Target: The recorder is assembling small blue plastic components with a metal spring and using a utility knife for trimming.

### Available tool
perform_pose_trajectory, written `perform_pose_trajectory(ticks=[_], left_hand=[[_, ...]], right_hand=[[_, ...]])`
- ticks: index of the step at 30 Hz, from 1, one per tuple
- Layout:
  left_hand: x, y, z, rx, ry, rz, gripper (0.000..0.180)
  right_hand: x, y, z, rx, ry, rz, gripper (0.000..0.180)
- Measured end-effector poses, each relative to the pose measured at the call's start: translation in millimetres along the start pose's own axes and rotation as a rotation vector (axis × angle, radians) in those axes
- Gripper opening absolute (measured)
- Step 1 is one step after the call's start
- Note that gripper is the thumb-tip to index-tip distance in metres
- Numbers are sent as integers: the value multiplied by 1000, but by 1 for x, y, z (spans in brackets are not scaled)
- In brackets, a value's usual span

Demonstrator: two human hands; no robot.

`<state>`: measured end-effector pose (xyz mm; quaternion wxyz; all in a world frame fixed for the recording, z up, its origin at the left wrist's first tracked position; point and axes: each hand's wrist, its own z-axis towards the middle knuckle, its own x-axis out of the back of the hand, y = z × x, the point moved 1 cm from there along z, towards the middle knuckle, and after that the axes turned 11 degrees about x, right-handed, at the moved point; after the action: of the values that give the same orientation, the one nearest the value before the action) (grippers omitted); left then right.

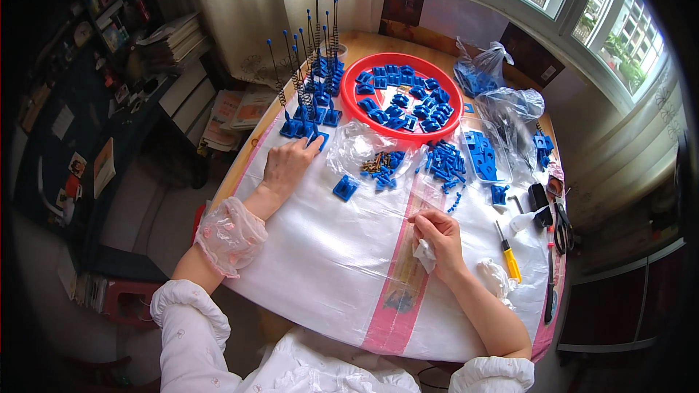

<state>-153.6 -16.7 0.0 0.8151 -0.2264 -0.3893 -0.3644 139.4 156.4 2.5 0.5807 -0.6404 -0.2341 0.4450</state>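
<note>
My left hand (pixel 284 169) reaches to the far left of the table, its fingertips closed on a square blue plastic base (pixel 317 141). This base stands at the near end of a cluster of blue bases (pixel 291 128), several carrying upright dark springs (pixel 280 91) and thin rods with blue tips. Over the middle right of the table, my right hand (pixel 441 239) is closed, thumb and forefinger pinched together, with a crumpled white tissue (pixel 424 253) held against the palm. A single blue base (pixel 345 188) lies between the hands. Whether the pinch also holds something small is unclear.
A red round tray (pixel 351 110) of blue parts stands at the back. Nearer lie brass-coloured screws (pixel 378 167), small blue pieces (pixel 445 164) and a clear box (pixel 502 175) of blue plates. On the right are a yellow-handled screwdriver (pixel 511 260), scissors (pixel 563 229) and crumpled tissue (pixel 496 278).
</note>
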Motion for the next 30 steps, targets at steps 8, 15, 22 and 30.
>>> perform_pose_trajectory(ticks=[8, 15, 22, 30], left_hand=[[-6, 3, 12, -9, -6, 64, 31], [-1, 10, 19, -34, 63, 127, 29], [-7, 6, 21, -29, 82, 116, 29], [-3, 1, 18, -13, 25, 50, 22]], right_hand=[[1, 1, 0, -3, -5, -6, 15], [1, 1, 0, -1, -2, -4, 15], [0, 0, 0, -5, -2, -11, 15], [0, 2, 0, -6, -9, -7, 16]])
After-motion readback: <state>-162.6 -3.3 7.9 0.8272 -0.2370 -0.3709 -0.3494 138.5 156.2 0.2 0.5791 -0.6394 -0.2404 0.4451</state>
